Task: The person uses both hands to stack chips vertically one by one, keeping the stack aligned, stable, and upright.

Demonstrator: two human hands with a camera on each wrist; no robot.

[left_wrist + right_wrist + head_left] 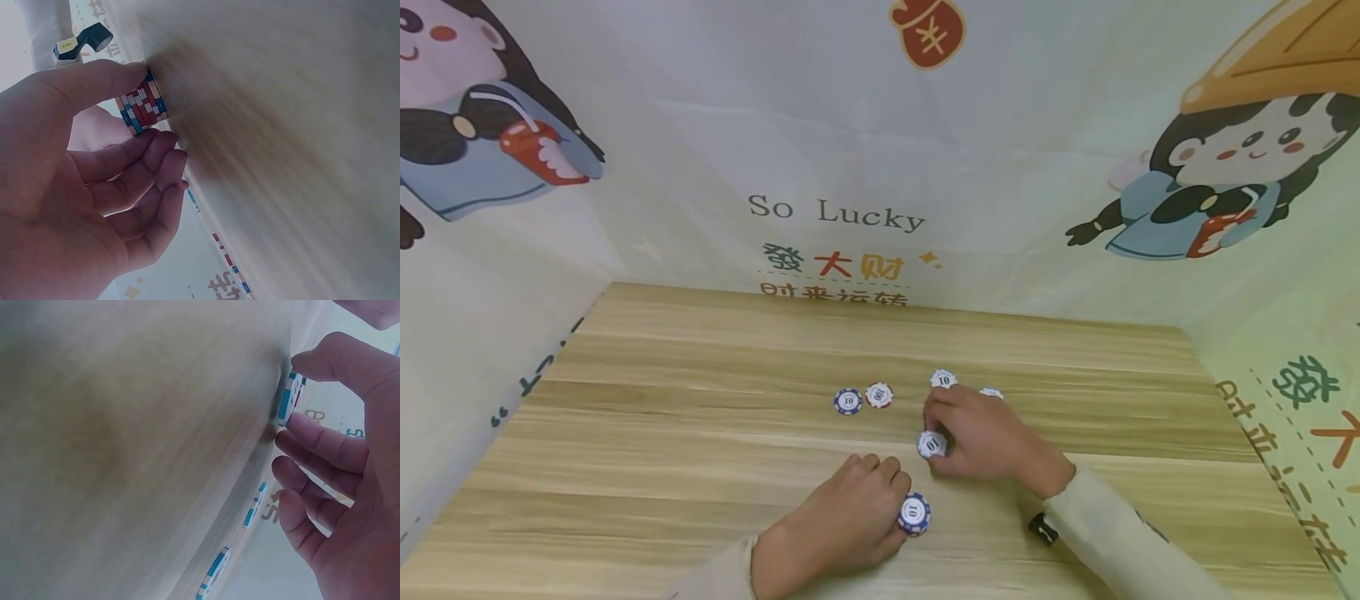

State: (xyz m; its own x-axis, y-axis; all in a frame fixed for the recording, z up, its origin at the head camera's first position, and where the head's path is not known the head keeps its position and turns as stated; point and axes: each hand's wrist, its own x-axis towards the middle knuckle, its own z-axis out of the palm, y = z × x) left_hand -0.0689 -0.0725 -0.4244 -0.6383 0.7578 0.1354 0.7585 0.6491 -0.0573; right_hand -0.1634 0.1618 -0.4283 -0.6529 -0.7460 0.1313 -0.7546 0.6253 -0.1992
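Near the front of the table, my left hand [853, 517] grips a short stack of poker chips [914, 513], topped by a blue one marked 10. Its layered blue, red and white edges show between thumb and forefinger in the left wrist view, where the stack [142, 105] stands at the wood surface. Farther forward and to the right, my right hand [981, 433] pinches a light blue and white poker chip [932, 444], also marked 10, by its rim. In the right wrist view this chip [288, 400] lies close along the tabletop between thumb and fingertips.
Behind the hands lie a blue chip [848, 401] and a red chip [879, 394] side by side. Two light blue chips lie beyond the right hand, one chip [943, 378] and a partly hidden chip [992, 392]. Printed cloth [850, 150] walls the wooden table [700, 358].
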